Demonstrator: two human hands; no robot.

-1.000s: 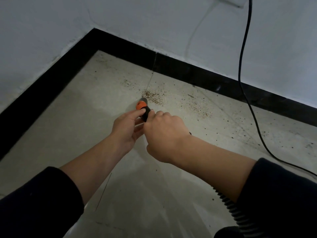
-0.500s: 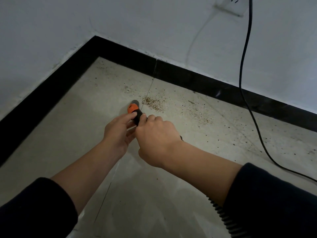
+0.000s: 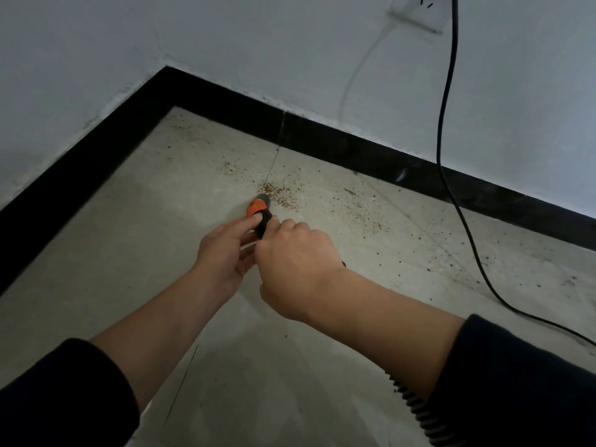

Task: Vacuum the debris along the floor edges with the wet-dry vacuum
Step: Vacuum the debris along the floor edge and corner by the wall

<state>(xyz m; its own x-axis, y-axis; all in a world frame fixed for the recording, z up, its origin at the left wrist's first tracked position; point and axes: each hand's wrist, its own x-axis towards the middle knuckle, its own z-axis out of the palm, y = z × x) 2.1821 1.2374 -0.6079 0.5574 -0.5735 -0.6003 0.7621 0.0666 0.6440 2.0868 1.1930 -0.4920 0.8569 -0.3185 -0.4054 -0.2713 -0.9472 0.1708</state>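
Note:
Both my hands hold the vacuum nozzle (image 3: pixel 259 211), a black tube with an orange collar and a grey tip. My left hand (image 3: pixel 225 253) grips it from the left, the index finger along the orange collar. My right hand (image 3: pixel 296 269) wraps the tube from the right and hides most of it. The tip rests at the near-left edge of a brown debris pile (image 3: pixel 277 192) on the grey floor. More crumbs (image 3: pixel 364 214) scatter to the right towards the black skirting (image 3: pixel 354 150). The ribbed vacuum hose (image 3: pixel 419 411) runs under my right forearm.
A black power cord (image 3: pixel 448 130) hangs from a white wall socket (image 3: pixel 419 14) and trails across the floor to the right. White walls meet in a corner at upper left, edged by black skirting on both sides.
The nozzle and both hands have shifted slightly left and nearer to me, now at the pile's left edge. My view has tilted up, showing more of the socket.

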